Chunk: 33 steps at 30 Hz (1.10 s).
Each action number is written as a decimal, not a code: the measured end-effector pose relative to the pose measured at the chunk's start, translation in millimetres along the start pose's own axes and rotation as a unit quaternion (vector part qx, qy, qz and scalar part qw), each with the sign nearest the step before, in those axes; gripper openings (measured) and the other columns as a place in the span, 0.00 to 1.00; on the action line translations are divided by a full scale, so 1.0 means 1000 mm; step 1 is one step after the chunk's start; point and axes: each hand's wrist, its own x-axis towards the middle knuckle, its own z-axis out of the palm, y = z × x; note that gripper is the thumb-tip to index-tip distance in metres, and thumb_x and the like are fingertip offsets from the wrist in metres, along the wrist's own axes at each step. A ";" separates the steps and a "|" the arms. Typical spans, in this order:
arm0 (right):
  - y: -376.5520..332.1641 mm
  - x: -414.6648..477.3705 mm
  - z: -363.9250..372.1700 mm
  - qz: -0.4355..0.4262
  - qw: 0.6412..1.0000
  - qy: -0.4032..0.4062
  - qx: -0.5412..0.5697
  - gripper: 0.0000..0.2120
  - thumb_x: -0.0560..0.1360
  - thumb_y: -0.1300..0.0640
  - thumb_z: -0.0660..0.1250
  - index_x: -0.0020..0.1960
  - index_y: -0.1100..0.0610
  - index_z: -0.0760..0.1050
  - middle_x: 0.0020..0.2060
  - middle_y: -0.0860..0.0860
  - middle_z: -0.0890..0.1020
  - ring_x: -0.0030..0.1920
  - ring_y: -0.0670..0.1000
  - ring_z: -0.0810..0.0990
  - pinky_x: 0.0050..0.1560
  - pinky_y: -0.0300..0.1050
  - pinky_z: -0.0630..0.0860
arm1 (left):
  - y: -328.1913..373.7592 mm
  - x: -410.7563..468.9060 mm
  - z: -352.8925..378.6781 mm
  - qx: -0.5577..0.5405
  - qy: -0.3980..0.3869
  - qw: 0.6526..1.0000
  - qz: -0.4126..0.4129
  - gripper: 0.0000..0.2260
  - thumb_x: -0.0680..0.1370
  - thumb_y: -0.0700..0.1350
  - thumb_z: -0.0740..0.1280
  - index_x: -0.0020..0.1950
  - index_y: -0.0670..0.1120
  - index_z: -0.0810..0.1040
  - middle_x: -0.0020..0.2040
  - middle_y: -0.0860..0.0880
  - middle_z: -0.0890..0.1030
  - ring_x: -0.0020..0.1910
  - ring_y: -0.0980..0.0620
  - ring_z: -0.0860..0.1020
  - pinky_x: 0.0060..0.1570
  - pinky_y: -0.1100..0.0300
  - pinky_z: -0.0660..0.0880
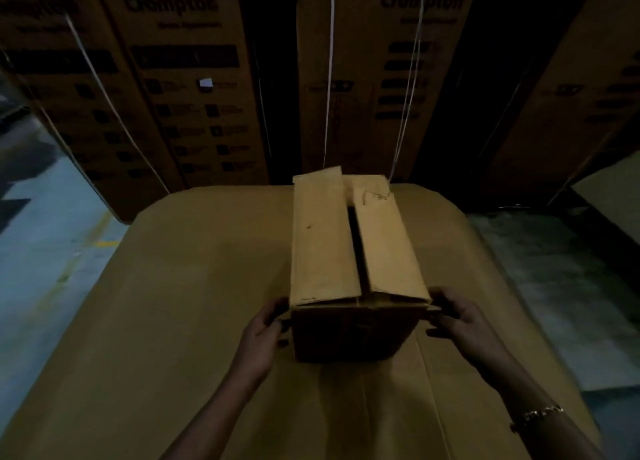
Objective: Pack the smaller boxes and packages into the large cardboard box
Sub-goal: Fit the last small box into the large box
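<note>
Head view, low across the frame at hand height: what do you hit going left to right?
Left hand → box → right hand → bracelet. Each hand is at a near corner of the box.

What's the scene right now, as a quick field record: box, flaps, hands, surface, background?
box: cardboard box, resting on the cardboard sheet
flaps: top flaps folded down, dark gap between them
hands: left hand holds the near left corner; right hand holds the near right corner
background: stacked printed cartons with straps
smaller packages: none in view
</note>
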 end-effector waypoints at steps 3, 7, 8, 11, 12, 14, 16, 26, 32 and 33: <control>-0.018 0.004 -0.003 0.008 0.997 0.053 0.060 0.13 0.83 0.57 0.58 0.63 0.49 0.76 0.60 0.45 0.81 0.53 0.44 0.83 0.50 0.50 0.79 | 0.022 -0.008 0.014 -0.023 0.025 0.999 0.032 0.14 0.85 0.47 0.54 0.64 0.59 0.75 0.61 0.56 0.81 0.58 0.58 0.79 0.44 0.63 0.78; -0.048 0.016 0.004 -0.053 0.998 0.021 -0.017 0.19 0.77 0.39 0.62 0.67 0.39 0.70 0.63 0.36 0.73 0.60 0.40 0.75 0.48 0.40 0.76 | 0.047 -0.014 0.027 -0.031 0.036 0.994 0.100 0.25 0.72 0.69 0.65 0.68 0.65 0.72 0.64 0.62 0.79 0.61 0.60 0.78 0.51 0.62 0.77; -0.055 0.021 0.005 -0.072 0.996 0.013 -0.047 0.24 0.75 0.34 0.63 0.69 0.37 0.67 0.64 0.33 0.70 0.60 0.39 0.73 0.47 0.38 0.74 | 0.052 -0.014 0.029 -0.009 0.035 0.993 0.114 0.31 0.68 0.72 0.67 0.70 0.66 0.70 0.67 0.62 0.76 0.63 0.60 0.77 0.54 0.62 0.77; -0.073 0.038 0.012 -0.112 0.975 0.015 -0.189 0.41 0.65 0.22 0.63 0.73 0.33 0.55 0.70 0.34 0.61 0.63 0.42 0.69 0.45 0.39 0.74 | 0.072 -0.012 0.035 0.211 0.018 0.969 0.127 0.47 0.61 0.78 0.68 0.76 0.68 0.54 0.75 0.64 0.59 0.70 0.60 0.63 0.61 0.55 0.72; -0.077 0.044 0.016 -0.113 0.960 0.015 -0.255 0.46 0.63 0.19 0.61 0.74 0.34 0.52 0.74 0.35 0.57 0.67 0.47 0.68 0.49 0.44 0.75 | 0.079 -0.010 0.040 0.306 0.014 0.943 0.127 0.50 0.60 0.79 0.66 0.77 0.67 0.49 0.77 0.65 0.52 0.71 0.59 0.59 0.63 0.53 0.71; -0.082 0.054 0.028 -0.109 0.926 -0.001 -0.362 0.53 0.59 0.15 0.57 0.76 0.36 0.46 0.78 0.40 0.50 0.74 0.54 0.61 0.60 0.57 0.72 | 0.088 -0.007 0.048 0.424 0.031 0.893 0.144 0.51 0.62 0.79 0.63 0.78 0.64 0.46 0.79 0.63 0.46 0.74 0.56 0.57 0.67 0.50 0.69; -0.088 0.063 0.034 -0.111 0.905 -0.029 -0.411 0.53 0.60 0.15 0.55 0.76 0.37 0.43 0.79 0.43 0.47 0.76 0.57 0.57 0.66 0.60 0.67 | 0.093 -0.009 0.053 0.466 0.070 0.860 0.197 0.46 0.64 0.75 0.61 0.79 0.60 0.52 0.80 0.58 0.54 0.73 0.54 0.64 0.64 0.53 0.71; -0.126 0.048 -0.058 -0.193 0.875 0.077 -0.437 0.28 0.73 0.41 0.65 0.71 0.37 0.62 0.73 0.42 0.63 0.64 0.49 0.69 0.58 0.53 0.75 | 0.084 -0.019 -0.024 0.207 0.305 0.899 0.236 0.35 0.74 0.57 0.72 0.77 0.57 0.58 0.69 0.52 0.73 0.60 0.54 0.75 0.46 0.62 0.74; -0.086 0.046 -0.078 -0.071 0.750 0.083 -0.653 0.23 0.79 0.41 0.57 0.72 0.46 0.67 0.75 0.47 0.65 0.72 0.54 0.62 0.68 0.55 0.64 | 0.068 -0.008 -0.031 0.543 0.237 0.792 0.146 0.17 0.79 0.55 0.64 0.67 0.54 0.76 0.73 0.50 0.72 0.75 0.44 0.61 0.68 0.44 0.59; -0.079 0.045 -0.070 -0.075 0.757 0.078 -0.644 0.22 0.79 0.41 0.56 0.70 0.46 0.69 0.71 0.48 0.70 0.69 0.53 0.66 0.63 0.53 0.67 | 0.065 -0.005 -0.024 0.548 0.212 0.797 0.141 0.17 0.80 0.55 0.60 0.66 0.54 0.78 0.71 0.50 0.74 0.73 0.45 0.65 0.68 0.47 0.59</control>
